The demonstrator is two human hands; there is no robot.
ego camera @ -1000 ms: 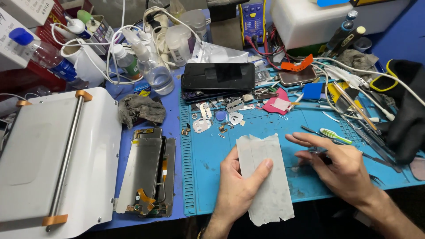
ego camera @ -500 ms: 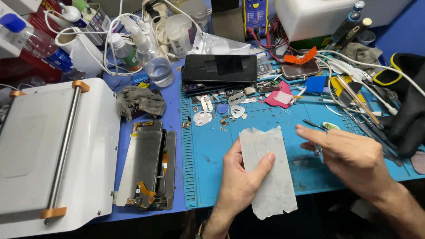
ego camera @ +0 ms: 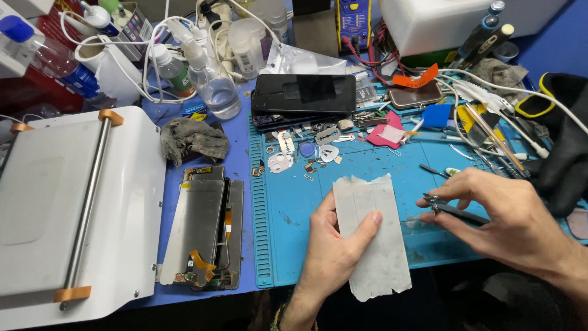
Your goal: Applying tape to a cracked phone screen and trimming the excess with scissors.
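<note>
Holding a grey rectangular sheet flat over the blue mat, my left hand pinches its edge; my right hand grips what seem to be tweezers. A careless tip could crease or tear it.

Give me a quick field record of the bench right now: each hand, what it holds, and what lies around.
left hand: holds a grey rectangular sheet, thumb on top
right hand: pinches dark tweezers, tips toward the sheet
surface: blue work mat
behind sheet: small metal parts, dark phone
left of mat: stacked screen panels, grey rag, white machine
</note>
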